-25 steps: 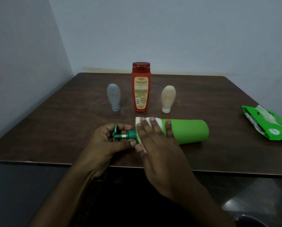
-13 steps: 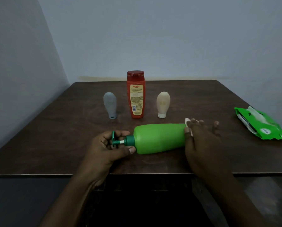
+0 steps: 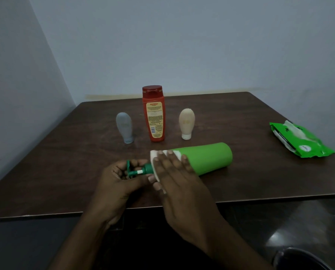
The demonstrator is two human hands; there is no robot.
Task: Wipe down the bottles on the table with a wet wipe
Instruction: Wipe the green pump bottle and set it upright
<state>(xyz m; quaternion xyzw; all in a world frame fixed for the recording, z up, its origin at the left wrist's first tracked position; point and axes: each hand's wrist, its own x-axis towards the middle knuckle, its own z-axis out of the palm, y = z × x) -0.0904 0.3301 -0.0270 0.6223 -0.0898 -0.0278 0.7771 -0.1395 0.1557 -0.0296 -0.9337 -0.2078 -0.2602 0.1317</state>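
Note:
A green pump bottle (image 3: 209, 157) lies on its side near the front of the dark wooden table (image 3: 65, 162), pump end to the left. My left hand (image 3: 118, 182) grips the dark green pump head (image 3: 132, 171). My right hand (image 3: 174, 172) lies flat over the bottle's shoulder, pressing a white wet wipe (image 3: 155, 155) against it; most of the wipe is hidden under the palm. Behind stand a tall red bottle (image 3: 154, 116), a grey tube (image 3: 124, 127) on its left and a beige tube (image 3: 186, 122) on its right, both cap-down.
A green pack of wet wipes (image 3: 301, 140) lies open near the table's right edge. Pale walls meet at the back left corner. The table's front edge runs just below my hands, with a dark floor beneath.
My right hand slid with the wipe from the bottle's base end back left to its shoulder beside the pump. The left hand kept its hold on the pump.

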